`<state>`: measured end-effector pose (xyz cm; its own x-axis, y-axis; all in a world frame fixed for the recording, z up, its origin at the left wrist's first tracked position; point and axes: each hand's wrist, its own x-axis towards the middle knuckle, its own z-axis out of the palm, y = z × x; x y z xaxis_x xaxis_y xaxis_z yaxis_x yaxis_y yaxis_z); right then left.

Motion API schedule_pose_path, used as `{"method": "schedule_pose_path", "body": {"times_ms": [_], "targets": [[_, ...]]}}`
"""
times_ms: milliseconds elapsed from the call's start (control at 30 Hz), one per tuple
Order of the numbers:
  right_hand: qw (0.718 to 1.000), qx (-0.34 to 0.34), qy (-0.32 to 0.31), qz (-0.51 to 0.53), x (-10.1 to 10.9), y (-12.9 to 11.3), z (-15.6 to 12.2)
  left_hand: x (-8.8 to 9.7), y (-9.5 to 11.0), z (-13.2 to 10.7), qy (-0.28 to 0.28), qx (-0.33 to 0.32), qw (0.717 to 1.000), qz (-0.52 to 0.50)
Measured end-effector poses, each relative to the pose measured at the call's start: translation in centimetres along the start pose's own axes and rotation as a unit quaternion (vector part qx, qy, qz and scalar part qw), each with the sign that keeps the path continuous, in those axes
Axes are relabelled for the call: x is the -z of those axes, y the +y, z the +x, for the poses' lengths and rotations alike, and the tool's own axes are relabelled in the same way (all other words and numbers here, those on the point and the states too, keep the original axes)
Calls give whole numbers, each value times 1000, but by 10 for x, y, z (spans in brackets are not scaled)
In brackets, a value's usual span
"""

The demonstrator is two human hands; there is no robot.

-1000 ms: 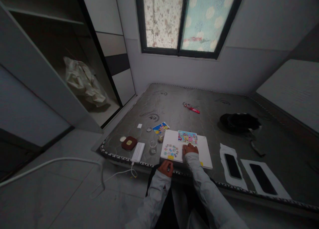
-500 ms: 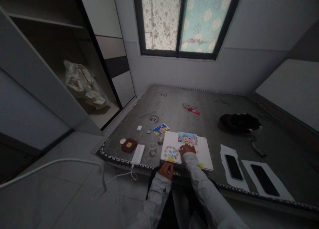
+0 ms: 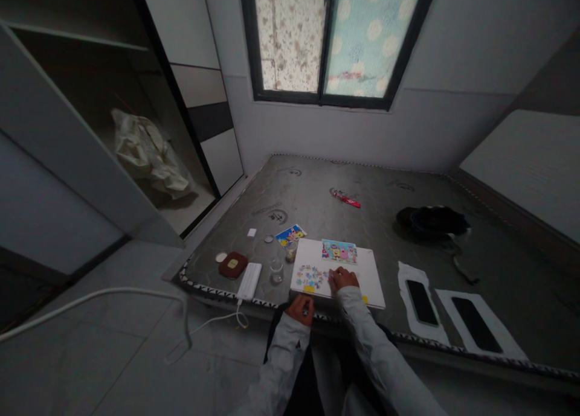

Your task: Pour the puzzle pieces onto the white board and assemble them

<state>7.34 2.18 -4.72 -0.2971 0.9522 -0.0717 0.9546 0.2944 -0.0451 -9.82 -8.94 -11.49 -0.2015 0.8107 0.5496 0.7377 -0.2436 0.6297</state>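
Over a white box-like board [image 3: 369, 268] at the bed's front edge, my right hand [image 3: 343, 278] rests with its fingers bent down together onto the surface. What lies under those fingertips is hidden. A loose cluster of tiny colourful pieces, like jigsaw pieces [image 3: 312, 276], lies just left of it. Above the hand is a cartoon picture card [image 3: 339, 252], flat on the board. My left hand [image 3: 301, 310] stays at the board's front left corner, thumb and fingers curled together; anything in them is too small to make out.
Left of the board stand a clear cup [image 3: 276, 271] and a small jar [image 3: 290, 252]. Near them lie a blue card [image 3: 290, 235], a white power bank [image 3: 249, 281] with a cable and a brown case [image 3: 233, 265]. Two phones [image 3: 423, 302] and a black bag [image 3: 432, 223] lie right.
My right hand has shifted slightly down and right on the board, away from the cartoon card. My left hand keeps its place, and the view has moved a little.
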Motion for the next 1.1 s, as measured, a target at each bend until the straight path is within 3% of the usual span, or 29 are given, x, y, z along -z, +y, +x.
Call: {"method": "schedule_pose_path", "body": {"times_ms": [200, 333, 500, 867, 1100], "targets": [[997, -56, 52, 7, 4, 23, -25, -2, 0, 0, -12, 4, 1000, -8], [999, -25, 42, 0, 3, 20, -26, -3, 0, -2, -11, 6, 1000, -6], [997, 20, 69, -12, -15, 10, -24, -5, -5, -5, -18, 13, 1000, 5], [974, 74, 214, -8, -48, 17, -44, -5, -5, -5, -17, 6, 1000, 5], [977, 106, 184, 1, -57, 5, -57, -2, 0, -3, -31, 17, 999, 12]]}}
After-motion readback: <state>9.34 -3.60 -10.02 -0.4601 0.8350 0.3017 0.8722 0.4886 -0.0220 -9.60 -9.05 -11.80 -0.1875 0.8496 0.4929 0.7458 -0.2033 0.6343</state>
